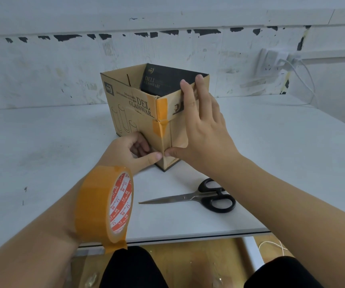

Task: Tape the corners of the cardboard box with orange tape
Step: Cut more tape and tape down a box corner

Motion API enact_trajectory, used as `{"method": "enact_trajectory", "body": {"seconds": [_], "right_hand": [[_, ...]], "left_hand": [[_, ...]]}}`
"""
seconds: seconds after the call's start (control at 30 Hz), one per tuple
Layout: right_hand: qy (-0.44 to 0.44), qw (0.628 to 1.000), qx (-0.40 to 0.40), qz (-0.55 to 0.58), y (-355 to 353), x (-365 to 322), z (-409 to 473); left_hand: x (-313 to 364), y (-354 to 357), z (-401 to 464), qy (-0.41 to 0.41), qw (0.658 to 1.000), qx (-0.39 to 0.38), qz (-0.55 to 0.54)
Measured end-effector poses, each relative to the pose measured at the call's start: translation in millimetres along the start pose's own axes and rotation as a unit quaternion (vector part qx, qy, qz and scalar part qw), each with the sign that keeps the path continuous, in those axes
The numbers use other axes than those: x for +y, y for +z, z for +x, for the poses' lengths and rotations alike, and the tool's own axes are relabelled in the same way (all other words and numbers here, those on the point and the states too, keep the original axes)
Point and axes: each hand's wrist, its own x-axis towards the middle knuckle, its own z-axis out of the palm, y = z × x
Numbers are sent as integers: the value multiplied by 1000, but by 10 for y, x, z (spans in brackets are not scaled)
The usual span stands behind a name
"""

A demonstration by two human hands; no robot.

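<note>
An open brown cardboard box printed "DELI GLASSWARE" stands on the white table, its near corner turned toward me. Orange tape strips run down that corner. My left hand presses its thumb against the lower part of the corner from the left. My right hand lies flat on the box's right face, fingers reaching the top rim and thumb tip pressing the tape low on the corner. The orange tape roll, with a red and white core, hangs around my left wrist.
Black-handled scissors lie shut on the white table in front of the box, blades pointing left. A scuffed white wall stands behind, with a power socket and cable at the right. The table's front edge runs just above my knees.
</note>
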Motion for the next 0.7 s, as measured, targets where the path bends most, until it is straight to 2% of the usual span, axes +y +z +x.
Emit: {"method": "enact_trajectory", "body": {"seconds": [0.27,0.7], "right_hand": [[-5,1000,-13,-5,-31,-15,-1],[6,1000,-20,-17,-45,-80,3]], "left_hand": [[15,-22,-16,-10,1000,-11,-21],[47,3,-2,-17,1000,8,19]]}}
